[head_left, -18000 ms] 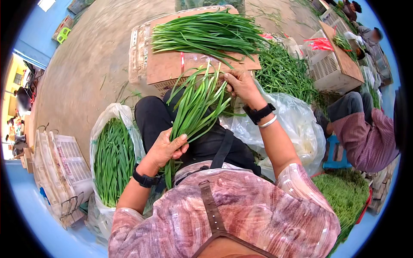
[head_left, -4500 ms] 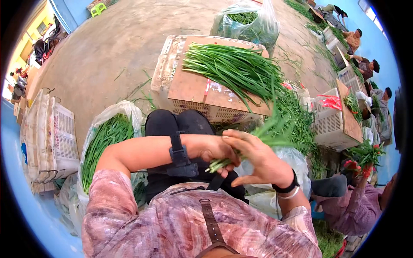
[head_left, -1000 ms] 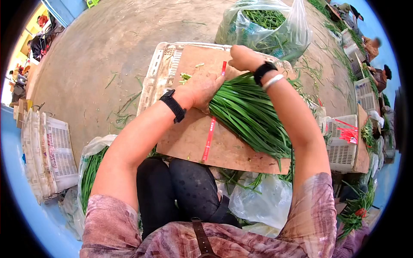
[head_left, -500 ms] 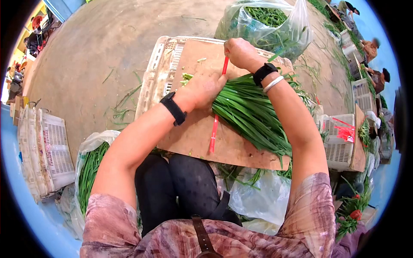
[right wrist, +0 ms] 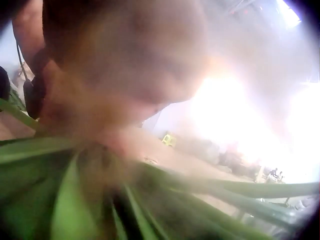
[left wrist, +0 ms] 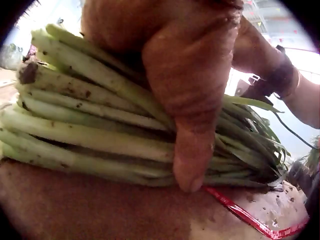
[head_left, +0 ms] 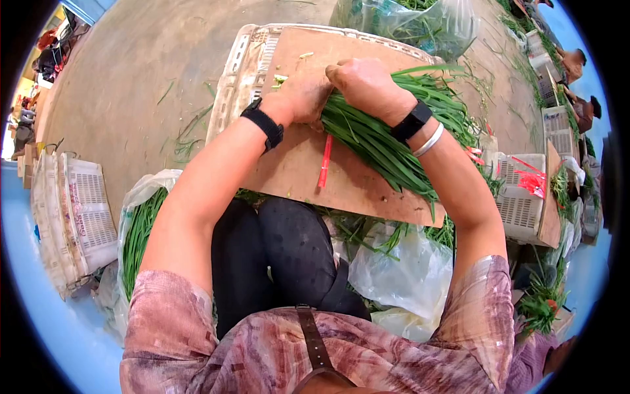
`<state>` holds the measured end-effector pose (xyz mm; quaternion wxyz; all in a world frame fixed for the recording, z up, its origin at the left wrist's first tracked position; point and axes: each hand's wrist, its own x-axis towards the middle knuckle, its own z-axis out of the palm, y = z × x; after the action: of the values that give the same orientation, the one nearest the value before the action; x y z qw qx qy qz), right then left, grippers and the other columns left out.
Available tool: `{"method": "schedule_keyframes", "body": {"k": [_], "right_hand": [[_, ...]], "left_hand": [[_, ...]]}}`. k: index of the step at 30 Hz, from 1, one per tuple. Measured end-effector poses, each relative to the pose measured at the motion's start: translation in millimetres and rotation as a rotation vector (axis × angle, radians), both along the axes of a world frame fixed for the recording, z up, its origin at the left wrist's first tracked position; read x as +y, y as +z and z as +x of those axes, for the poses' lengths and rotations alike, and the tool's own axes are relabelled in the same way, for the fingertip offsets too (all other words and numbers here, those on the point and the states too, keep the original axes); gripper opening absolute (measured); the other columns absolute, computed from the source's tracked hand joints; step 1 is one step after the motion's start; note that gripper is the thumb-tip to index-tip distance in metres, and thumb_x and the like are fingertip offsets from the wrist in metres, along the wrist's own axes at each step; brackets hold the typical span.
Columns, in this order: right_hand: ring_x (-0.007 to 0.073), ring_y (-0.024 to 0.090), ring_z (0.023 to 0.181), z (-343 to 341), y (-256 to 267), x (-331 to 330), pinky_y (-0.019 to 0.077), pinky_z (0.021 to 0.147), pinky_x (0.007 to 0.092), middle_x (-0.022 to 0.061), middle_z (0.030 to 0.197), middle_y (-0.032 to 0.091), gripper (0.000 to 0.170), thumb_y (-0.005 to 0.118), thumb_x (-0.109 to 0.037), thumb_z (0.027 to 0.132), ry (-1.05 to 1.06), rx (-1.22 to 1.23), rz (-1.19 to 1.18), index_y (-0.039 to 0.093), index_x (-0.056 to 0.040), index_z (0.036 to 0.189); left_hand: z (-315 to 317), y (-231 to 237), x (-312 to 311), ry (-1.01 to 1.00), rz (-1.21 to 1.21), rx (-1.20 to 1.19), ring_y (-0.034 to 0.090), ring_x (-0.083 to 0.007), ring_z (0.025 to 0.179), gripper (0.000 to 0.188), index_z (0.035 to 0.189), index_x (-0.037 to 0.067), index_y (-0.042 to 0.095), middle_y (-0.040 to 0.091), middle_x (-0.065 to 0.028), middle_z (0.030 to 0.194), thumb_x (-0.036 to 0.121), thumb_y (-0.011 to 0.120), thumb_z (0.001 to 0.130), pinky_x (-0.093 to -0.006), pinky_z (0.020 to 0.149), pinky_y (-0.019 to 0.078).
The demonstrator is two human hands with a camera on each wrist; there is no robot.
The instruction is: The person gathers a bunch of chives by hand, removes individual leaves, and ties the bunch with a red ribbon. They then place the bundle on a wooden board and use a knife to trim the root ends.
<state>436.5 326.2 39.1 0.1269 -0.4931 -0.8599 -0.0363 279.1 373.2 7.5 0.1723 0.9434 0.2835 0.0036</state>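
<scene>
A thick bundle of garlic chives [head_left: 387, 141] lies across a brown board [head_left: 289, 174] on a crate. My left hand [head_left: 303, 97] grips it near the pale stem ends; in the left wrist view the thumb presses down the side of the stems [left wrist: 90, 132]. A red tape [head_left: 325, 161] runs under the bundle, its near end lying loose on the board. My right hand [head_left: 369, 85], fingers curled, is on top of the bundle beside the left hand. The tape's far end is hidden there. The right wrist view is blurred, with leaves [right wrist: 75, 200] below the hand.
Clear plastic bags of greens stand beyond the crate [head_left: 407, 29] and at left [head_left: 141, 230]. White crates are stacked at far left [head_left: 85, 217]; another crate [head_left: 522, 210] with red tapes stands at right. A crumpled plastic bag [head_left: 400, 269] lies beside my knees. Other people sit at right.
The chives, earlier gathered in my hands, now lie bundled on the board. My right hand drew the tape's far end up, then came down and left over the bundle, against the left hand.
</scene>
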Motion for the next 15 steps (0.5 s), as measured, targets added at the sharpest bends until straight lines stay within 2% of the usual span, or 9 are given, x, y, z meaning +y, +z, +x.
{"method": "schedule_keyframes", "body": {"k": [2, 5, 7, 8, 9, 11, 12, 14, 15], "right_hand": [[0.0335, 0.064, 0.07, -3, 1, -7, 0.0503, 0.057, 0.0434, 0.0156, 0.074, 0.064, 0.008, 0.054, -0.01, 0.076, -0.025, -0.033, 0.038, 0.062, -0.0071, 0.073], [0.0332, 0.063, 0.064, -19, 14, -56, 0.0504, 0.053, 0.0412, 0.0138, 0.072, 0.061, 0.012, 0.053, -0.007, 0.077, -0.144, 0.171, 0.13, 0.053, -0.0056, 0.089], [0.0277, 0.063, 0.059, -31, 2, -91, 0.0503, 0.048, 0.0385, 0.0107, 0.068, 0.06, 0.014, 0.056, -0.01, 0.076, -0.196, 0.076, -0.045, 0.051, -0.0064, 0.089], [0.0289, 0.064, 0.065, -37, -6, -112, 0.0511, 0.055, 0.0399, 0.0131, 0.077, 0.062, 0.024, 0.057, -0.014, 0.081, -0.187, 0.012, -0.212, 0.056, -0.0076, 0.104], [0.0286, 0.064, 0.066, -42, -21, -129, 0.0517, 0.055, 0.0394, 0.0135, 0.078, 0.062, 0.026, 0.059, -0.017, 0.081, -0.134, 0.062, -0.244, 0.056, -0.0069, 0.105], [0.0327, 0.063, 0.065, -49, -52, -145, 0.052, 0.056, 0.0417, 0.0166, 0.081, 0.06, 0.033, 0.062, -0.023, 0.079, -0.189, 0.056, -0.327, 0.055, -0.0072, 0.107], [0.0327, 0.063, 0.065, -51, -67, -148, 0.0519, 0.055, 0.0419, 0.0157, 0.082, 0.059, 0.031, 0.063, -0.023, 0.076, -0.198, 0.111, -0.263, 0.057, -0.0081, 0.103], [0.0307, 0.063, 0.066, -51, -76, -147, 0.0501, 0.052, 0.0424, 0.0172, 0.081, 0.059, 0.014, 0.057, -0.014, 0.075, -0.133, 0.188, -0.191, 0.058, -0.0055, 0.086], [0.0296, 0.062, 0.067, -50, -79, -146, 0.0499, 0.054, 0.0415, 0.0154, 0.08, 0.058, 0.013, 0.057, -0.014, 0.074, -0.125, 0.188, -0.142, 0.058, -0.006, 0.084]], "left_hand": [[0, 4, -1, -0.035, 0.039, 0.012, 0.059, -0.0378, 0.092, 0.049, 0.096, 0.008, 0.064, 0.065, -0.0174, 0.096, 0.028, 0.081, 0.055, -0.0414, 0.079, 0.0481], [-1, -15, 6, -0.055, 0.064, -0.108, 0.059, -0.0377, 0.096, 0.057, 0.105, 0.009, 0.06, 0.063, -0.0178, 0.102, 0.027, 0.081, 0.056, -0.0421, 0.08, 0.0478], [0, -31, 12, -0.037, 0.057, -0.275, 0.058, -0.0378, 0.098, 0.065, 0.113, 0.01, 0.056, 0.062, -0.0184, 0.107, 0.026, 0.081, 0.055, -0.0428, 0.081, 0.0475], [0, -25, 11, -0.041, 0.015, -0.233, 0.057, -0.0377, 0.099, 0.069, 0.116, 0.01, 0.054, 0.061, -0.0186, 0.108, 0.026, 0.081, 0.054, -0.0428, 0.082, 0.0474], [1, -13, 7, -0.053, -0.029, -0.192, 0.057, -0.0377, 0.101, 0.073, 0.119, 0.011, 0.052, 0.06, -0.0189, 0.11, 0.025, 0.081, 0.054, -0.0428, 0.083, 0.0474], [3, -4, -1, -0.049, -0.086, -0.201, 0.056, -0.0381, 0.102, 0.082, 0.125, 0.011, 0.05, 0.06, -0.0194, 0.112, 0.025, 0.083, 0.051, -0.0423, 0.086, 0.0472], [4, -5, 0, -0.085, -0.085, -0.235, 0.056, -0.039, 0.102, 0.084, 0.125, 0.011, 0.05, 0.06, -0.0192, 0.111, 0.025, 0.084, 0.05, -0.0414, 0.086, 0.0473], [3, 0, -4, -0.06, -0.073, -0.218, 0.057, -0.0401, 0.099, 0.082, 0.122, 0.01, 0.05, 0.061, -0.0198, 0.108, 0.025, 0.084, 0.049, -0.0425, 0.084, 0.0473], [3, 0, -5, -0.065, -0.06, -0.205, 0.057, -0.0401, 0.099, 0.081, 0.12, 0.01, 0.05, 0.061, -0.02, 0.107, 0.025, 0.084, 0.049, -0.0429, 0.084, 0.0472]]}}
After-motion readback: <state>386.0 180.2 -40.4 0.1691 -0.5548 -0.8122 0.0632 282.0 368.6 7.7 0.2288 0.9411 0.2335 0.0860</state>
